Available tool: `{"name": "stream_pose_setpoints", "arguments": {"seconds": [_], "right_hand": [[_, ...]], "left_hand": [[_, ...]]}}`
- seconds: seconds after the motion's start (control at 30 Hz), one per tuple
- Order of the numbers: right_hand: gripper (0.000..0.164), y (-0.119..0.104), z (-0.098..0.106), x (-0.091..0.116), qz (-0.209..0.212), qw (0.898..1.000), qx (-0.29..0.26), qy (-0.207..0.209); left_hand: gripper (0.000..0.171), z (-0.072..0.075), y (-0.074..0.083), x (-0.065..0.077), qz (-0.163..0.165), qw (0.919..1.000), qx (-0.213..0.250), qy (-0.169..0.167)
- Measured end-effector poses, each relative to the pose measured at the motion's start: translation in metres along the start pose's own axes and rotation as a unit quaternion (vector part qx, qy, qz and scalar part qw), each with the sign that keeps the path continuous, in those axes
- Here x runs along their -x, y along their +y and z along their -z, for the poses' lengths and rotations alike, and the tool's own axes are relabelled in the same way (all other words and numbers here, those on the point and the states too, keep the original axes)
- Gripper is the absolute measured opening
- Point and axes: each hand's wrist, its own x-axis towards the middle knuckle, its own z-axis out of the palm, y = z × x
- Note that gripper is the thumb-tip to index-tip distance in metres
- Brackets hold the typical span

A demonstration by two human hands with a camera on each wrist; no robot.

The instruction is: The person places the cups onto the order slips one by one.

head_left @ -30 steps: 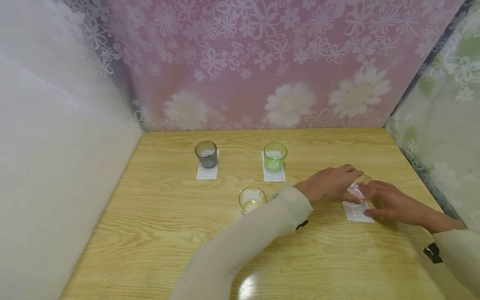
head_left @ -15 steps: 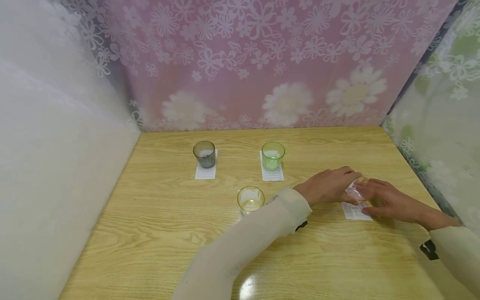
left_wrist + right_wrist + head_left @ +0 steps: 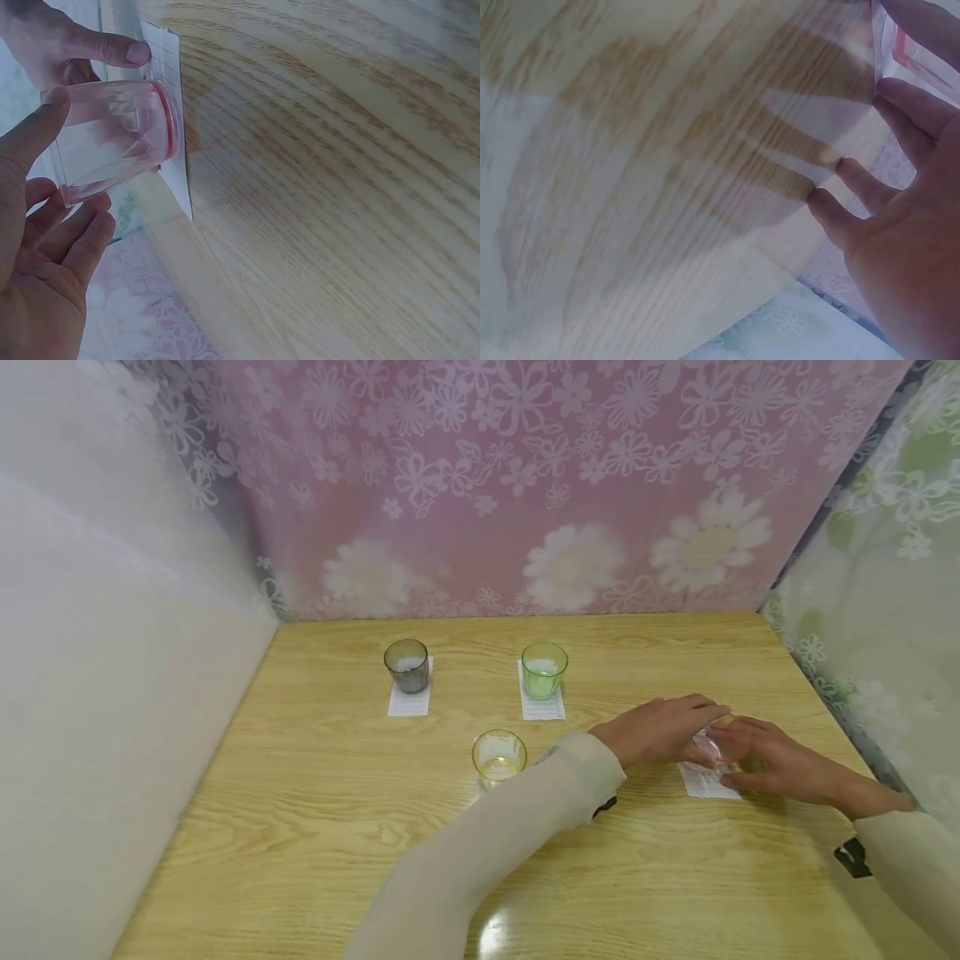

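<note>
A clear pink cup stands on a white lined paper slip at the right of the table. My left hand holds it by the rim. In the left wrist view, the thumb lies on one side of the pink cup and the fingers on the other. Opposite, my right hand reaches in beside the cup, its thumb at the paper slip. In the right wrist view, the right hand's fingertips rest against the wooden table, fairly straight and spread.
A grey cup and a green cup stand on paper slips at the back. The yellow cup is partly hidden by my left sleeve. Flowered walls, such as the pink back wall, enclose the wooden table.
The pink cup has come down slightly between my hands onto the slip. Both hands keep nearly the same place. The whole view has shifted a little.
</note>
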Motion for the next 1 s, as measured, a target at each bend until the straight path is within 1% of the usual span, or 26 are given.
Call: {"name": "stream_pose_setpoints", "arguments": {"seconds": [0.1,0.3,0.4,0.47,0.67,0.77,0.8,0.9,1.0], "right_hand": [[0.072,0.000,0.000,0.001,-0.003,1.000,-0.007,0.003],[0.073,-0.003,-0.002,-0.001,0.012,1.000,-0.006,0.013],[0.074,-0.005,-0.001,-0.003,0.008,1.000,-0.005,0.011],[0.075,-0.006,-0.001,-0.004,0.000,1.000,-0.009,0.006],[0.080,-0.009,0.000,-0.009,-0.022,0.999,-0.036,-0.005],[0.083,-0.010,0.002,-0.010,-0.023,0.999,-0.023,-0.006],[0.083,-0.010,0.002,-0.010,-0.023,0.999,-0.027,-0.007],[0.079,-0.009,0.007,-0.009,-0.029,0.999,-0.040,-0.011],[0.065,-0.005,0.014,-0.008,-0.050,0.997,-0.061,-0.008]], "left_hand": [[0.079,0.001,0.001,-0.003,0.007,0.9997,0.020,-0.011],[0.081,0.006,0.001,-0.006,0.019,0.9992,0.019,-0.031],[0.079,0.007,-0.001,-0.005,0.022,0.9988,0.024,-0.037],[0.079,0.006,-0.002,-0.005,0.018,0.9988,0.025,-0.037],[0.087,0.005,-0.010,0.002,0.005,0.9988,0.037,-0.030],[0.090,0.006,-0.015,0.008,-0.006,0.9988,0.040,-0.029],[0.090,0.007,-0.017,0.010,-0.004,0.9987,0.039,-0.032],[0.088,0.013,-0.022,0.015,0.005,0.9987,0.027,-0.042],[0.085,0.023,-0.026,0.020,0.019,0.9980,0.013,-0.058]]}}
